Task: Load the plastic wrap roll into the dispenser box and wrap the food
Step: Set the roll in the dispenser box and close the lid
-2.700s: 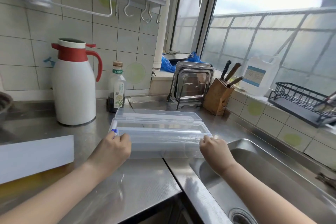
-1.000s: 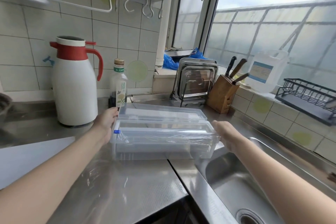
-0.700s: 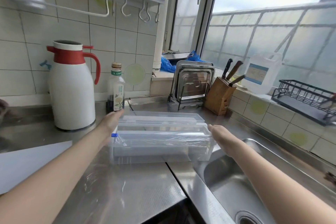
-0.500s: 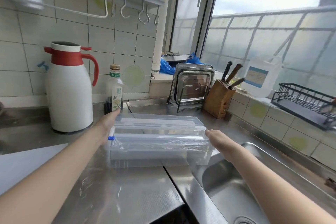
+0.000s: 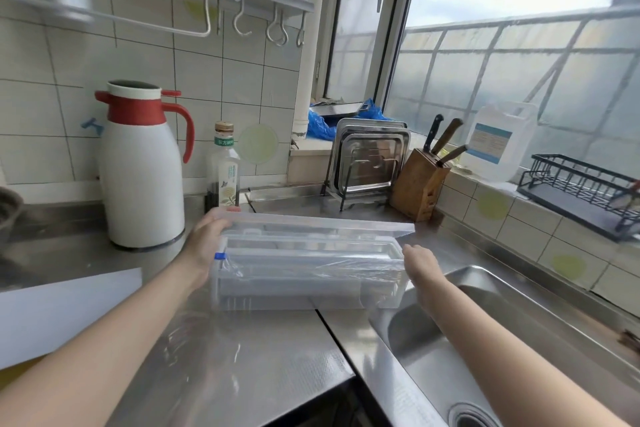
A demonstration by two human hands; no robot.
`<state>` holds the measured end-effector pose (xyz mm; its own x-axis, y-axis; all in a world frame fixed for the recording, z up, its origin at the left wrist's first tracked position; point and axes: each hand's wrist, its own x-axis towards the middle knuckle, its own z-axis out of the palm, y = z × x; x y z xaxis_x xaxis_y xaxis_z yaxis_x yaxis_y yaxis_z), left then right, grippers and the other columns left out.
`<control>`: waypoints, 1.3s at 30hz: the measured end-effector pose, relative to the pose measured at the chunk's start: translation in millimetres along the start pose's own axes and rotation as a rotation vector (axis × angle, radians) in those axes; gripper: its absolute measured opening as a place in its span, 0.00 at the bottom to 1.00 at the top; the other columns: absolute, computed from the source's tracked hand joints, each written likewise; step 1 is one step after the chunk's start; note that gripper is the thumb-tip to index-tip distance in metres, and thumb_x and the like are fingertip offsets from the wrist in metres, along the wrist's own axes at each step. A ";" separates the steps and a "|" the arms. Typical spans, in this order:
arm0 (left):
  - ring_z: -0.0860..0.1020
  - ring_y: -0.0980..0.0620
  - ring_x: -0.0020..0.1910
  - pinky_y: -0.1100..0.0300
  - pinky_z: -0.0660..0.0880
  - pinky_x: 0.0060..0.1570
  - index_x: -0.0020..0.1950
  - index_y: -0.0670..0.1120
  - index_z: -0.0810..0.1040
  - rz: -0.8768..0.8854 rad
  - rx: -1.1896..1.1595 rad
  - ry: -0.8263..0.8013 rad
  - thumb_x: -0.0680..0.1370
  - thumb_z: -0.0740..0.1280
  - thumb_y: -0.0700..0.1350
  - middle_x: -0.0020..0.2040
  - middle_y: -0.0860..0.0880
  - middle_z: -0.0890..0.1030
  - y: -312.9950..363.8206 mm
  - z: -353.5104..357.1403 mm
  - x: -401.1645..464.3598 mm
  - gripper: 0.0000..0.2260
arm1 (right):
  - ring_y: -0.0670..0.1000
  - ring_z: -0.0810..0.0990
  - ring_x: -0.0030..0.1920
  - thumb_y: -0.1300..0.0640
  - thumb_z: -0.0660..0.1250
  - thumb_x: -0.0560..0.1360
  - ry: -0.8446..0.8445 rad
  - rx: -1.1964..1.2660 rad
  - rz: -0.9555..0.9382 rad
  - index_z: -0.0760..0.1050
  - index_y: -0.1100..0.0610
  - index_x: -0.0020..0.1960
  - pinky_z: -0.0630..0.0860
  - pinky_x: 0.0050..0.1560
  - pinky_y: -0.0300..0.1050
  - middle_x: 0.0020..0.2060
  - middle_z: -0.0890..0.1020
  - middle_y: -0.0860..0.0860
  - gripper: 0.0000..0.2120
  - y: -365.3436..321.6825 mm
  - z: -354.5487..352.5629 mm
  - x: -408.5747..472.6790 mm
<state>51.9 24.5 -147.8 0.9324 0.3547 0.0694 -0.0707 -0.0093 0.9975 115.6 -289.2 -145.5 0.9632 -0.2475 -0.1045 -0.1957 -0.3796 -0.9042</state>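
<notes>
Clear dispenser box (image 5: 308, 274) at frame centre, roll (image 5: 304, 255) inside

Light, slick, flexing plastic: brace its ends; your right hand (image 5: 420, 262) rests at the right end, grip unclear, while your left hand (image 5: 204, 241) grips the lid (image 5: 311, 224)

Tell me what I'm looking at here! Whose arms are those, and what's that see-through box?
Those arms belong to a person wearing a camera on their head, so you see what they see, looking down at a steel kitchen counter. The clear dispenser box sits by the sink, with a plastic wrap roll lying inside. The left hand holds the left end of the lid, which is partly raised. The right hand touches the box's right end; its grip is hidden. Behind stand a white and red thermos jug, a bottle and a knife block.
</notes>
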 end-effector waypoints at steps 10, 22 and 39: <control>0.55 0.48 0.77 0.56 0.56 0.72 0.71 0.42 0.70 0.048 0.491 -0.153 0.78 0.59 0.35 0.78 0.46 0.54 -6.7 -0.5 -27.8 0.20 | 0.56 0.68 0.43 0.67 0.55 0.75 0.182 0.048 0.049 0.70 0.66 0.52 0.62 0.37 0.42 0.45 0.71 0.59 0.08 -9.8 -2.2 -35.4; 0.44 0.50 0.79 0.54 0.56 0.75 0.79 0.49 0.44 0.257 1.406 -0.210 0.78 0.59 0.36 0.80 0.48 0.44 -15.3 2.1 -43.4 0.34 | 0.61 0.71 0.63 0.66 0.54 0.74 -0.046 -0.622 -0.185 0.67 0.69 0.63 0.69 0.59 0.46 0.69 0.62 0.65 0.18 -4.4 24.1 -55.0; 0.58 0.46 0.75 0.53 0.68 0.68 0.78 0.45 0.51 0.311 1.617 -0.126 0.79 0.61 0.38 0.77 0.43 0.58 -15.3 23.6 46.7 0.30 | 0.64 0.55 0.75 0.66 0.53 0.75 -0.217 -1.029 -0.294 0.38 0.62 0.77 0.62 0.71 0.50 0.76 0.39 0.65 0.36 -39.4 63.3 49.8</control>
<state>104.9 19.2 -159.4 0.9808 0.0808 0.1777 0.0957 -0.9924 -0.0771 182.9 -230.1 -141.2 0.9897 0.0993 -0.1034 0.0847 -0.9869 -0.1370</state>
